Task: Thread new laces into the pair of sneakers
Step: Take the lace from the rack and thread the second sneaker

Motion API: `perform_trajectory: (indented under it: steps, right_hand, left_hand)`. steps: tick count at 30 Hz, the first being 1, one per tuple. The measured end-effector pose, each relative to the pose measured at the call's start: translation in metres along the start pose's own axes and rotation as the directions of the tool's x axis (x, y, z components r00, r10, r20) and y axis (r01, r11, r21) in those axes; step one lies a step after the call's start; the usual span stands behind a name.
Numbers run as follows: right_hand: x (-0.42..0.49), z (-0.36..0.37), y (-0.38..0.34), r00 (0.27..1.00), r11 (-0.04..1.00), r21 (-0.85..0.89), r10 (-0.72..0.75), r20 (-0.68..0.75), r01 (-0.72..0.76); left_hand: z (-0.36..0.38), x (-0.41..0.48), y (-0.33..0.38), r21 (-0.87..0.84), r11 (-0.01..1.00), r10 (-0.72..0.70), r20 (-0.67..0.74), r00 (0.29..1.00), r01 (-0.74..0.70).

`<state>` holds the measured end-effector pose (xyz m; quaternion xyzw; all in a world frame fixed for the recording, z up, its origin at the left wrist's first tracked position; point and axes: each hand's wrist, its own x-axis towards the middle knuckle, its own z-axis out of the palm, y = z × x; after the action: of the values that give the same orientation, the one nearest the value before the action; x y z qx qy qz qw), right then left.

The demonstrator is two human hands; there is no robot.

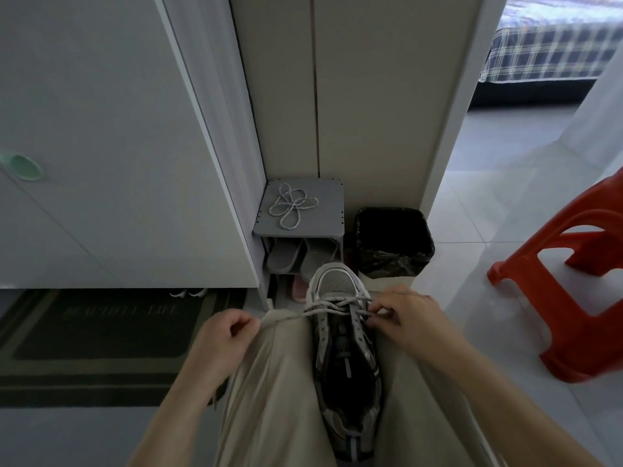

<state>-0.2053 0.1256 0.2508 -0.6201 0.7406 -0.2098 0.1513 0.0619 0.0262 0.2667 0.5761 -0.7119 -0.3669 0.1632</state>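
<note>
Resting a grey sneaker (342, 335) lengthwise on the lap, toe pointing away, heel toward the body. Pinching one end of the lace (337, 301) in the left grip (231, 332), drawn out sideways across the left thigh. Pinching the other end in the right grip (401, 318), tight against the right-hand eyelet row. Judging the unthreaded eyelets as running back toward the body, nearest the right grip. Noting a second lace (292, 205) coiled on the shoe rack (325, 192) beyond the toe.

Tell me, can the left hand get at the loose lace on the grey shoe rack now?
Probably yes, but not at once. The left hand pinches the threaded lace and must let go first. The loose lace lies uncovered on the rack, ahead of the sneaker, with nothing in between.
</note>
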Motion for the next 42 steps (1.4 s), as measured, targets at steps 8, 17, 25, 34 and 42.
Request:
perform_trajectory:
  steps: [8, 17, 25, 34, 42]
  right_hand:
    - [0.002, 0.001, -0.008, 0.998, 0.991, 0.131, 0.007, -0.070, 0.002]
    - [-0.003, 0.000, -0.001, 0.993, 0.978, 0.205, 0.060, -0.102, -0.038]
    - [-0.001, -0.002, -0.009, 0.998, 0.979, 0.200, 0.040, -0.054, -0.028]
    - [0.006, 0.003, -0.015, 0.998, 0.981, 0.191, 0.048, -0.039, -0.040]
    - [0.002, 0.001, -0.021, 0.995, 0.969, 0.226, 0.103, 0.002, -0.101]
  left_hand:
    - [0.042, 0.010, 0.070, 0.205, 0.898, 0.359, 0.165, 0.919, -0.388]
    - [0.042, 0.011, 0.070, 0.166, 0.944, 0.270, 0.102, 0.958, -0.284]
    - [-0.005, -0.010, 0.031, 0.085, 0.978, 0.186, 0.049, 0.981, -0.189]
    - [-0.007, -0.011, 0.022, 0.276, 0.934, 0.195, 0.133, 0.972, -0.225]
    - [0.034, 0.003, 0.072, 0.326, 0.879, 0.316, 0.147, 0.937, -0.348]
